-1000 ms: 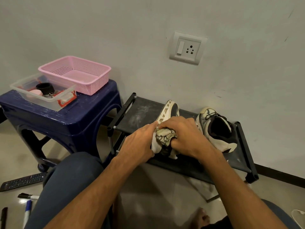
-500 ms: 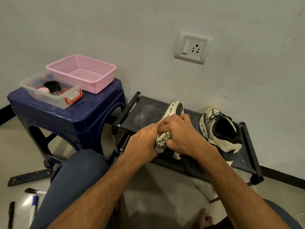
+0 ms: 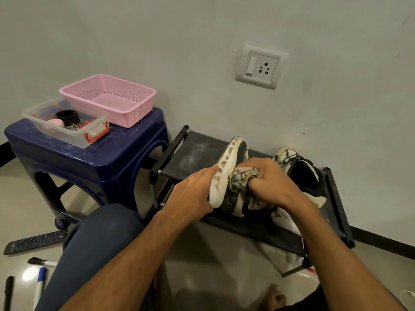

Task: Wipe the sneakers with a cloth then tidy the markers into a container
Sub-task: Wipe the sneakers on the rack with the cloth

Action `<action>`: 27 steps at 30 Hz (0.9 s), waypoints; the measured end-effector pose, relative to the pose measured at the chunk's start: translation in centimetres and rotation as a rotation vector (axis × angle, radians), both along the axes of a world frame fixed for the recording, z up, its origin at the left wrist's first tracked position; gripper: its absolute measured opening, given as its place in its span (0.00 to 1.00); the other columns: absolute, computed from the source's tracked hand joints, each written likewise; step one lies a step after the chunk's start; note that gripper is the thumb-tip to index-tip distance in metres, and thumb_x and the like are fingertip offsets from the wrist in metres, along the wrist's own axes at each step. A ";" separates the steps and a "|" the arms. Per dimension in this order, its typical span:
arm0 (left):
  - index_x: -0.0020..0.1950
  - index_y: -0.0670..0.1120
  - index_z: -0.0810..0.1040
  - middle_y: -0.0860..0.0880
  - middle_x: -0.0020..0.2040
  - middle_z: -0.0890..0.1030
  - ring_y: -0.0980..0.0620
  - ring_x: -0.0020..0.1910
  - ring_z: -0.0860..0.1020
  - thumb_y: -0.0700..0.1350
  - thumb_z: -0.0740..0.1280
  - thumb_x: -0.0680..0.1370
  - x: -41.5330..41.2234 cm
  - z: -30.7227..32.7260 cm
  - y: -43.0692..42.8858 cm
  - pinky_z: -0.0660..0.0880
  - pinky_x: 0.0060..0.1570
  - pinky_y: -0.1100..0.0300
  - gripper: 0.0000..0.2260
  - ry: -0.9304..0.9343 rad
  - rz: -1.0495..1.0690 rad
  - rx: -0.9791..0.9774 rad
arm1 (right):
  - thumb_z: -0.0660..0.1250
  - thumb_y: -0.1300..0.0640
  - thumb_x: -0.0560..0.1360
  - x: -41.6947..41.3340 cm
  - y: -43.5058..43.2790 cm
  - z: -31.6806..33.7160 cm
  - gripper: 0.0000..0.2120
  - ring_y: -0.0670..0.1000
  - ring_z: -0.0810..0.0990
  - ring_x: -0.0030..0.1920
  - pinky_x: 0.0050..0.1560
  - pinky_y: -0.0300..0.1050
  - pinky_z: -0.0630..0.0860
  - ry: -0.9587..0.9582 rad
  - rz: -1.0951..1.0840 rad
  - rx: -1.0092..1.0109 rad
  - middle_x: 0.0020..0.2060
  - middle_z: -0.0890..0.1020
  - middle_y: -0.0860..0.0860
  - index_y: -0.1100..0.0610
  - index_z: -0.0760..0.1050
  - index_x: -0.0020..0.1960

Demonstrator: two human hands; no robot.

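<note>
A white and black sneaker (image 3: 226, 176) stands tipped on its side on the black shoe rack (image 3: 193, 151), sole facing left. My left hand (image 3: 190, 194) holds its heel end, with the forefinger lying along the sole. My right hand (image 3: 271, 182) grips a crumpled patterned cloth (image 3: 241, 177) pressed against the sneaker's upper. The second sneaker (image 3: 301, 173) sits upright to the right, partly behind my right hand. Three markers lie on the floor at the lower left: a black-capped marker (image 3: 42, 262), a blue-capped marker (image 3: 40, 286) and a black marker (image 3: 9, 292).
A blue plastic stool (image 3: 94, 158) left of the rack carries a pink mesh basket (image 3: 110, 97) and a clear box (image 3: 67, 129) with small items. A remote (image 3: 33, 241) lies on the floor by the stool. My knee (image 3: 98, 239) is between the markers and the rack.
My right hand has slid the cloth to the right along the sneaker, uncovering more of the sole. My left forefinger now lies stretched along the sole.
</note>
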State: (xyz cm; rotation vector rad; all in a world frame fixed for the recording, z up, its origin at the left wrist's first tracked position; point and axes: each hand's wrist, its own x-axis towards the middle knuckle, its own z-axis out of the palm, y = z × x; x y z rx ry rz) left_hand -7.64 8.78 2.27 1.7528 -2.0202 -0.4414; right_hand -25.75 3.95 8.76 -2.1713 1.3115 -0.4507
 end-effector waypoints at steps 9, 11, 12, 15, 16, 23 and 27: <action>0.77 0.51 0.57 0.52 0.71 0.70 0.52 0.67 0.70 0.46 0.78 0.68 -0.1 -0.4 -0.4 0.68 0.65 0.55 0.44 0.016 0.008 0.000 | 0.70 0.62 0.68 2.0 0.2 -2.1 0.21 0.51 0.76 0.56 0.60 0.56 0.73 0.172 -0.004 -0.095 0.55 0.78 0.46 0.45 0.77 0.58; 0.77 0.51 0.57 0.52 0.71 0.70 0.52 0.67 0.70 0.46 0.78 0.68 -0.1 -0.4 -0.4 0.68 0.65 0.57 0.43 0.020 0.009 -0.007 | 0.74 0.58 0.69 1.9 0.2 -2.3 0.24 0.51 0.73 0.59 0.63 0.57 0.70 0.254 0.013 -0.141 0.60 0.73 0.47 0.45 0.74 0.62; 0.77 0.51 0.57 0.52 0.71 0.70 0.53 0.67 0.70 0.46 0.77 0.68 -0.1 -0.4 -0.3 0.68 0.65 0.57 0.43 0.019 0.008 -0.009 | 0.76 0.55 0.69 1.8 0.3 -2.4 0.26 0.51 0.73 0.60 0.64 0.57 0.70 0.277 0.016 -0.153 0.61 0.71 0.47 0.46 0.72 0.64; 0.77 0.51 0.57 0.52 0.71 0.70 0.53 0.68 0.70 0.45 0.77 0.68 -0.2 -0.3 -0.2 0.67 0.65 0.58 0.43 0.016 0.005 -0.013 | 0.78 0.54 0.68 1.9 0.3 -2.6 0.26 0.51 0.74 0.59 0.62 0.54 0.72 0.239 0.011 -0.176 0.61 0.73 0.48 0.49 0.74 0.64; 0.77 0.51 0.57 0.52 0.71 0.70 0.53 0.68 0.70 0.45 0.77 0.68 -0.2 -0.2 -0.2 0.68 0.66 0.57 0.43 0.016 0.004 -0.013 | 0.77 0.57 0.69 2.0 0.3 -2.6 0.22 0.51 0.76 0.58 0.60 0.52 0.74 0.204 0.006 -0.194 0.59 0.76 0.48 0.50 0.76 0.61; 0.76 0.54 0.57 0.55 0.68 0.71 0.54 0.65 0.71 0.45 0.77 0.67 -0.1 -0.3 -0.1 0.71 0.59 0.57 0.43 0.005 0.015 -0.057 | 0.77 0.53 0.68 1.5 0.2 -1.6 0.11 0.41 0.81 0.43 0.43 0.38 0.77 -0.074 -0.084 0.050 0.41 0.84 0.43 0.49 0.81 0.50; 0.76 0.54 0.59 0.56 0.67 0.72 0.55 0.64 0.71 0.46 0.77 0.67 -0.1 -0.2 0.0 0.69 0.59 0.60 0.42 0.021 0.010 -0.074 | 0.75 0.54 0.69 2.3 -0.1 -1.9 0.08 0.44 0.83 0.42 0.45 0.42 0.79 -0.208 -0.179 0.129 0.40 0.85 0.45 0.50 0.80 0.47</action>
